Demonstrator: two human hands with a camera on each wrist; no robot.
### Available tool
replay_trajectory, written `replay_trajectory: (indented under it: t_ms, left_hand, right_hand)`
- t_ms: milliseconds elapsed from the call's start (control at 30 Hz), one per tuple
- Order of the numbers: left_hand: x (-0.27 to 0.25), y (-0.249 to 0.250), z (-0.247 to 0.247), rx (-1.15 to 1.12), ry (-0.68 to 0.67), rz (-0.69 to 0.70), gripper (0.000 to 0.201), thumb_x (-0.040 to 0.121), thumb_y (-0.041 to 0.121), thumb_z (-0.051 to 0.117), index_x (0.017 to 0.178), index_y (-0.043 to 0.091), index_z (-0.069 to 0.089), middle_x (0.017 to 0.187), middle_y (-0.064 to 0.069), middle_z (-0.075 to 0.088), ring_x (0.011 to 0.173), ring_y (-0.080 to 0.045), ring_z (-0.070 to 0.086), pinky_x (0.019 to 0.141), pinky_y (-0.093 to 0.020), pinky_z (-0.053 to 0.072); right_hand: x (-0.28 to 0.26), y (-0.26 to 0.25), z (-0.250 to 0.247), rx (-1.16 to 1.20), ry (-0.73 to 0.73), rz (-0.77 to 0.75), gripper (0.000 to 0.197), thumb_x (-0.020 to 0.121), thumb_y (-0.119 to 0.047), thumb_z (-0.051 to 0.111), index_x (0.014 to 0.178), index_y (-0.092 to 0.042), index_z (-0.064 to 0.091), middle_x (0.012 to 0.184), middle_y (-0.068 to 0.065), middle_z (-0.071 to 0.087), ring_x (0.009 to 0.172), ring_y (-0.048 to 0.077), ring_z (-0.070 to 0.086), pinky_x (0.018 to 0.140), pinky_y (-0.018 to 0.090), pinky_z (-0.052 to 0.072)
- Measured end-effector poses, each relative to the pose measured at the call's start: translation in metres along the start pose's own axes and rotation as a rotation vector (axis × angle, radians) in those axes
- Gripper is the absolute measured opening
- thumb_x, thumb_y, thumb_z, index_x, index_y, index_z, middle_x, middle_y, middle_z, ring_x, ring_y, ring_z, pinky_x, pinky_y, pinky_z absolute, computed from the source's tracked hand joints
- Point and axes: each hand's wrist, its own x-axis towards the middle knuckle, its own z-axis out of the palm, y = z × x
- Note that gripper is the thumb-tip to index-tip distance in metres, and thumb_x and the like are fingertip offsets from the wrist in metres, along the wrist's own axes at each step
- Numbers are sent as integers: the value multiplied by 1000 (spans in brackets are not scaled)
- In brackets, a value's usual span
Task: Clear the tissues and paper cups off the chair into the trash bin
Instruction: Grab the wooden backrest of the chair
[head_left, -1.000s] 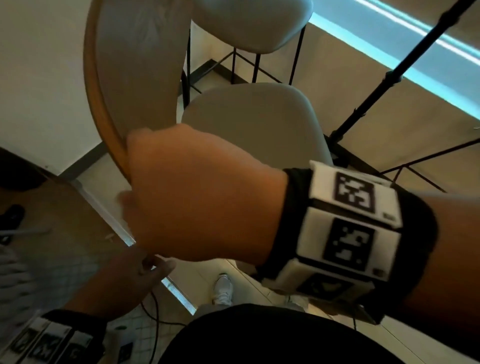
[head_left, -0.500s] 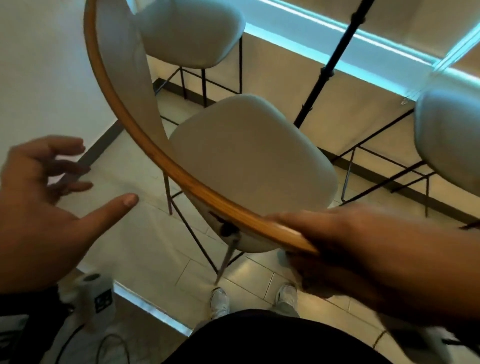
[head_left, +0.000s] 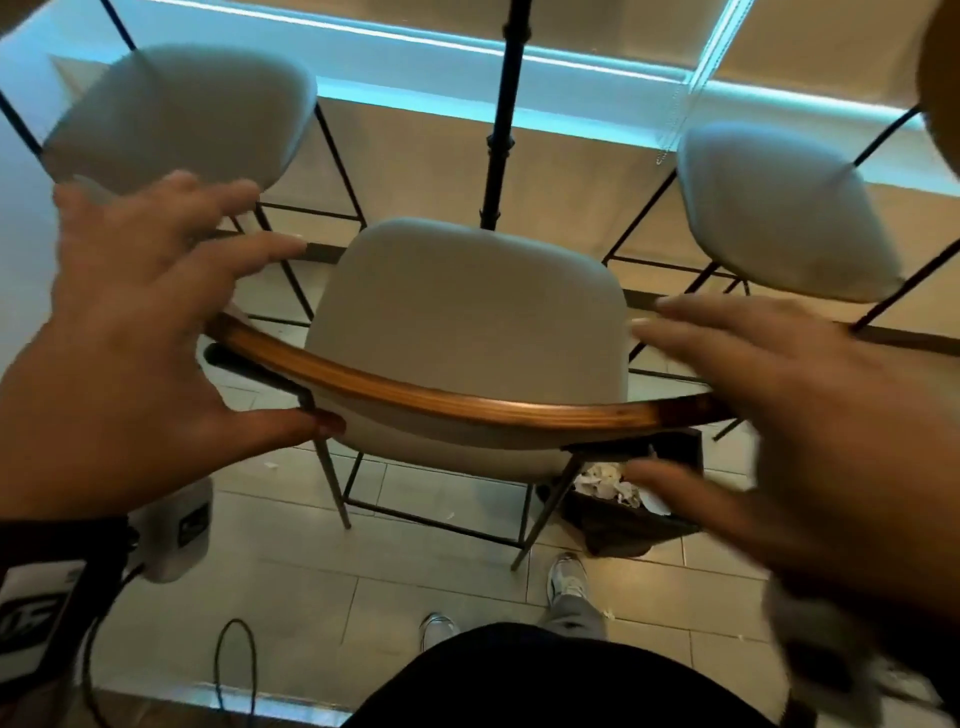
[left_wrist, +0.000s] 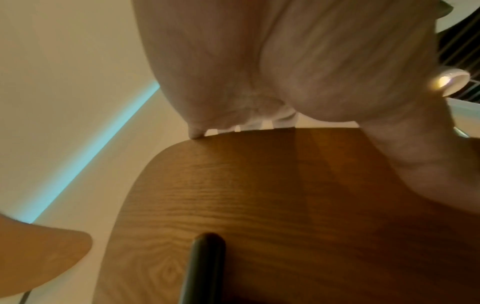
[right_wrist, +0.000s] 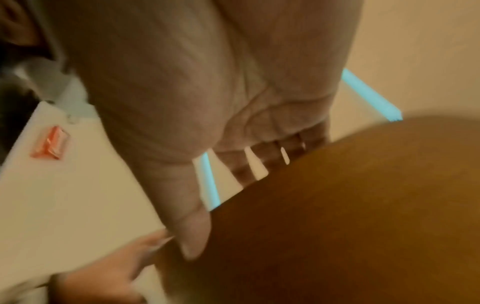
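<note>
Both hands, left hand (head_left: 130, 358) and right hand (head_left: 795, 441), spread-fingered and holding nothing, flank the bare grey-cushioned, wooden-backed chair (head_left: 467, 322); clearing looks finished, with tissues filling the black trash bin (head_left: 670, 530) at lower right.

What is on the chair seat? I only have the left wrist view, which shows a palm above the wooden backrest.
Observer: In the head view the chair's grey seat is bare, with no tissues or cups on it.
Operator: Anything in the trash bin?
Observer: Yes, crumpled white paper lies in the dark trash bin, which stands on the floor by the chair's right side.
Operator: And the right hand?
Observer: The right hand is spread open at the right end of the backrest, and it holds nothing.
</note>
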Motion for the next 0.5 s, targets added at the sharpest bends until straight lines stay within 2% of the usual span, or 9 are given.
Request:
replay_trajectory:
  t_ms: [33, 67, 100, 133, 167, 233, 400, 500]
  left_hand:
    - [7, -5, 1, 23, -66, 14, 104, 58, 89, 65, 133, 18, 62, 147, -6, 51, 141, -32, 42, 110, -67, 32]
    - [12, -8, 2, 59, -125, 18, 95, 58, 91, 65, 121, 20, 69, 131, -1, 61, 127, -33, 54, 106, -66, 36]
    - [15, -12, 5, 94, -151, 24, 85, 57, 92, 64, 106, 23, 71, 112, 3, 64, 108, -32, 60, 100, -62, 41]
    - [18, -12, 4, 108, -161, 21, 78, 57, 93, 63, 94, 25, 70, 96, 6, 62, 93, -30, 58, 93, -58, 44]
    - [20, -11, 4, 115, -168, 17, 74, 58, 94, 61, 86, 26, 68, 86, 6, 57, 84, -27, 54, 88, -56, 44]
    - [22, -3, 4, 138, -152, 0, 73, 61, 95, 56, 80, 25, 66, 80, 5, 53, 81, -24, 49, 85, -55, 43]
    - [38, 6, 5, 116, -100, -29, 75, 68, 95, 49, 75, 23, 67, 73, 6, 49, 75, -21, 44, 79, -54, 42]
    - [56, 7, 4, 126, -34, -6, 76, 72, 93, 46, 71, 20, 66, 71, 3, 52, 74, -23, 47, 79, -52, 42]
  right_hand:
    - [2, -16, 9, 3, -2, 17, 81, 76, -79, 40, 144, -34, 43, 142, -4, 56, 130, 21, 52, 103, 48, 46]
    - [6, -28, 19, 10, 14, -8, 74, 79, -75, 39, 137, -31, 51, 129, -4, 65, 119, 20, 60, 97, 45, 49]
    - [10, -36, 29, -33, 50, -47, 62, 82, -71, 40, 122, -29, 61, 108, -5, 70, 101, 19, 66, 85, 42, 53]
    - [18, -37, 36, -52, 90, -43, 50, 84, -69, 42, 102, -29, 65, 84, -8, 66, 80, 18, 64, 73, 37, 51]
    - [24, -36, 40, -45, 124, -31, 43, 85, -67, 45, 86, -28, 62, 71, -9, 55, 67, 17, 55, 65, 32, 44]
    - [31, -27, 46, -17, 166, -26, 44, 85, -69, 48, 74, -26, 55, 65, -8, 45, 61, 16, 44, 60, 31, 38]
    - [48, -9, 50, -51, 240, -85, 48, 87, -68, 53, 75, -22, 58, 65, -5, 44, 62, 16, 37, 60, 30, 31]
    - [71, 3, 49, -74, 283, -99, 49, 87, -69, 54, 75, -22, 58, 67, -6, 40, 62, 17, 36, 59, 32, 29]
